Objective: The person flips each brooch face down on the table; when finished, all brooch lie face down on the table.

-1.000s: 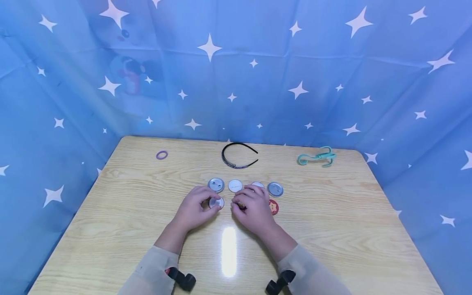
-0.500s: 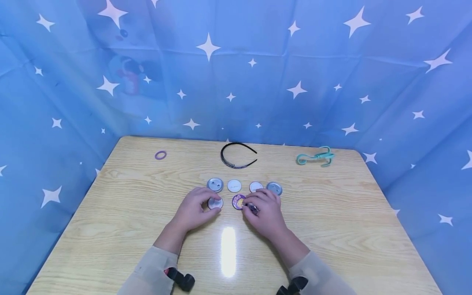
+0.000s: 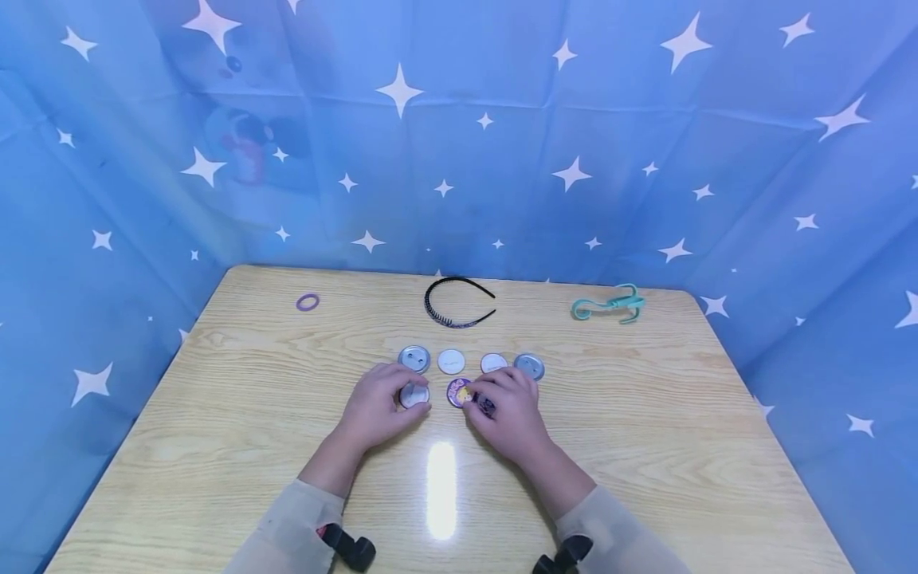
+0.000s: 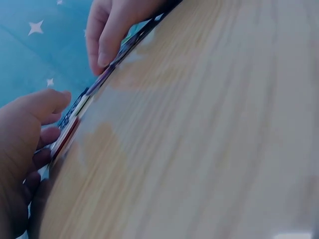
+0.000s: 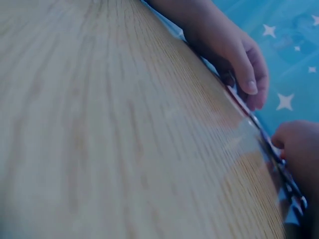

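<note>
Purple badge lies on counter, front row, right of pale badge. Right hand: fingers bent, thumb and index nearly closed, pinching purple badge's right edge. Dark item under that hand, partly hidden, can't tell what. Left hand: fingers half open in a C, holding pale badge by its edges. Just behind, row of four, left to right: pin-backed badge, two white badges, grey badge. Further back: purple ring left, black headband middle, teal clip right. Blue starry curtain behind.
</note>
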Tool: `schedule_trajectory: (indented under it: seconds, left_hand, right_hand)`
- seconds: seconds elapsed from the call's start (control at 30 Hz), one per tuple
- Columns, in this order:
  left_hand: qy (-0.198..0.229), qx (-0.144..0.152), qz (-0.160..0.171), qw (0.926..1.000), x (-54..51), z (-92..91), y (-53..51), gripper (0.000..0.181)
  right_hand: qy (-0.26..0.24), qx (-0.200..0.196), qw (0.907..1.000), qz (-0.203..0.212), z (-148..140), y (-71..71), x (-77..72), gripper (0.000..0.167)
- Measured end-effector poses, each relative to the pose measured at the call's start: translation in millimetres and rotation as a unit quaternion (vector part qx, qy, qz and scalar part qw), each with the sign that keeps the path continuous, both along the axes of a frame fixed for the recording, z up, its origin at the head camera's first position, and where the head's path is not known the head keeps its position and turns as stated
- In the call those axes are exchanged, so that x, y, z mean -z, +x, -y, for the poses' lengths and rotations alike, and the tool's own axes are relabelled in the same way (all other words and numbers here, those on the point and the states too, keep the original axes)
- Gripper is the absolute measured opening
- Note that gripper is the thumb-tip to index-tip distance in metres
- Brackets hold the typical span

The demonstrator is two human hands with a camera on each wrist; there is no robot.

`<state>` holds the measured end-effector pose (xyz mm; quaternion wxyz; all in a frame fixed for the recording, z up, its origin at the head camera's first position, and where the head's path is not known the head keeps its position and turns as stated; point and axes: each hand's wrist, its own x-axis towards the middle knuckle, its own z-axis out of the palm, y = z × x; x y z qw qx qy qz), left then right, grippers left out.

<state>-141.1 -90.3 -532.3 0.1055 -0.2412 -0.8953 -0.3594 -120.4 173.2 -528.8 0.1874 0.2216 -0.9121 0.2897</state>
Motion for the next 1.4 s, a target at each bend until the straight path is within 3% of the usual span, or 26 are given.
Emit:
schedule_trajectory:
  seconds: [0.23, 0.63, 0.8, 1.13, 1.4]
  left_hand:
    - [-0.036, -0.039, -0.027, 0.9982, 4.8, -14.9, 2.8, 0.036]
    - [-0.056, -0.074, 0.021, 0.9954, 1.9, -26.8, 7.8, 0.043]
    - [-0.078, -0.083, 0.024, 0.9932, 2.6, -31.0, 10.4, 0.045]
    - [-0.066, -0.081, 0.011, 0.9944, 0.2, -31.6, 11.4, 0.037]
    - [-0.066, -0.08, 0.004, 0.9946, 0.9, -31.3, 11.9, 0.033]
  right_hand:
    - [0.015, 0.0, 0.9999, 0.008, 0.5, -0.8, 0.6, 0.024]
    - [0.025, -0.011, 0.9996, -0.01, 1.4, -0.5, -0.3, 0.021]
    - [0.024, -0.016, 0.9995, -0.013, 2.3, -0.2, -0.8, 0.029]
    - [0.021, -0.035, 0.999, -0.021, 2.6, -1.6, -0.7, 0.031]
    - [0.048, -0.003, 0.9988, 0.009, 2.7, 1.1, -3.6, 0.035]
